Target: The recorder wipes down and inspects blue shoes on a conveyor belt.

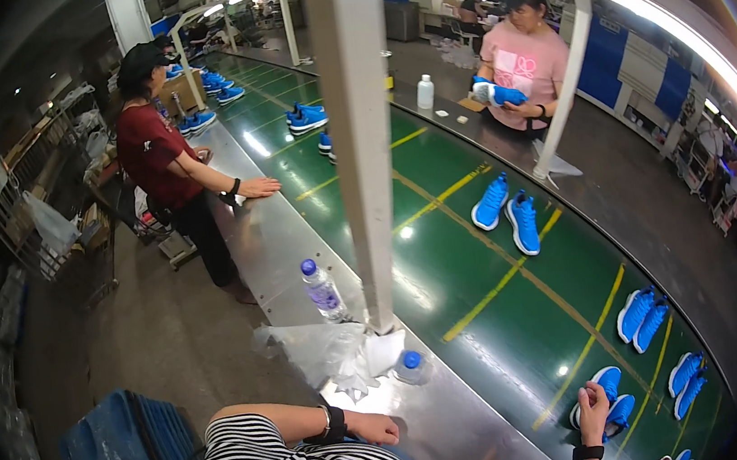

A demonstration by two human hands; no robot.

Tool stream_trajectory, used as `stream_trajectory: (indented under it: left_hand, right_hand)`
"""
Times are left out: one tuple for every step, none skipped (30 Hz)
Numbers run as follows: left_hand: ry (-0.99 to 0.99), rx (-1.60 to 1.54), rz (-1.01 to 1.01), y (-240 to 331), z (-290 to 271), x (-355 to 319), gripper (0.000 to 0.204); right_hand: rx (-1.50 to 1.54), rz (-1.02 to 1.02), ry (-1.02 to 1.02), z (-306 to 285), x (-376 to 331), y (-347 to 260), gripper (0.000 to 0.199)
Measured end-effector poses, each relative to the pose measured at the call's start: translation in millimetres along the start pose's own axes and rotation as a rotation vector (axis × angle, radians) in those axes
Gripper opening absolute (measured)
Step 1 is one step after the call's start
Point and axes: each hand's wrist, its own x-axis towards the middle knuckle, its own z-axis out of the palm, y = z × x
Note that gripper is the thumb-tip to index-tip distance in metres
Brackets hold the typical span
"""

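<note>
My left hand (375,429) is curled into a loose fist beside the metal ledge, and nothing shows in it. To the right, my right hand (593,412) is over the green belt, its fingers bent and partly apart, in front of a pair of blue sneakers (620,409) with white soles. It hides part of the pair; I cannot tell whether it touches them. Another pair of blue sneakers (641,321) stands farther up the belt, and one more pair of sneakers (687,384) is near its right edge.
A white post (362,158) rises from the metal ledge (449,421). By its foot lie plastic bags (323,349), a water bottle (323,291) and a blue-capped bottle (412,368). Across the green belt (447,285) a person (523,58) holds a sneaker; another person (162,154) stands at left.
</note>
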Motion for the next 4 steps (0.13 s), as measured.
stream_trajectory:
  left_hand:
    - [-0.077, -0.033, -0.048, 6.7, -16.9, -17.6, 0.028]
    - [-0.154, -0.069, -0.095, 8.1, -35.1, -33.0, 0.028]
    - [-0.196, -0.032, -0.136, 0.8, -52.1, -50.3, 0.03]
    - [-0.19, -0.036, -0.133, -7.1, -62.9, -59.4, 0.03]
  right_hand:
    - [0.096, -0.044, -0.044, 8.6, -3.9, -31.0, 0.028]
    - [0.19, -0.087, -0.089, 19.2, -5.6, -59.0, 0.025]
    - [0.243, -0.134, -0.111, 31.7, -4.8, -82.0, 0.025]
    - [0.289, -0.216, -0.082, 46.5, -8.2, -117.5, 0.023]
